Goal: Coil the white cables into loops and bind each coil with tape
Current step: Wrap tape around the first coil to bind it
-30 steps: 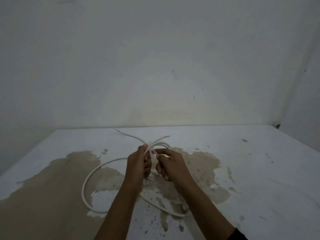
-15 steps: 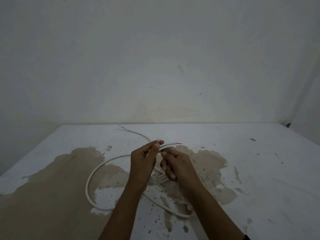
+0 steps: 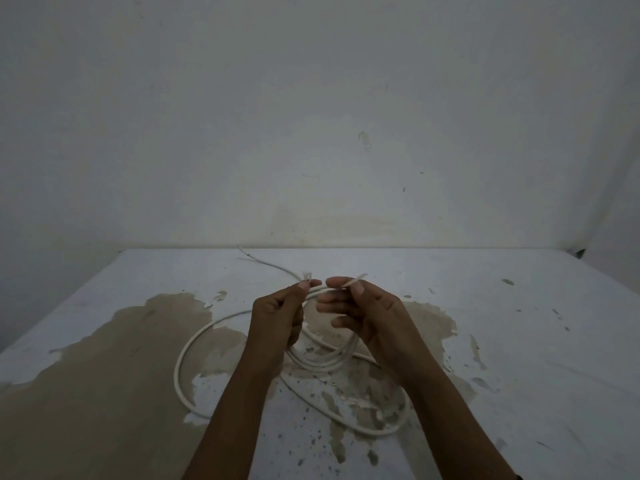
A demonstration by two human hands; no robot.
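Note:
A white cable (image 3: 187,351) lies in loose loops on the worn white table (image 3: 519,358). My left hand (image 3: 277,317) pinches the cable between thumb and forefinger above the loops. My right hand (image 3: 367,313) pinches a short cable end that points up and to the right. Several strands hang in a small coil (image 3: 325,362) between and below both hands. A thinner free end (image 3: 263,263) trails toward the table's back edge. No tape can be seen.
The table's paint has peeled away in large brown patches (image 3: 86,393) at the left and centre. A plain wall (image 3: 311,116) rises directly behind the table; its corner is at the far right.
My hands have drawn apart a little and risen. The right hand, which was curled close to the left, now holds the cable end out to the right.

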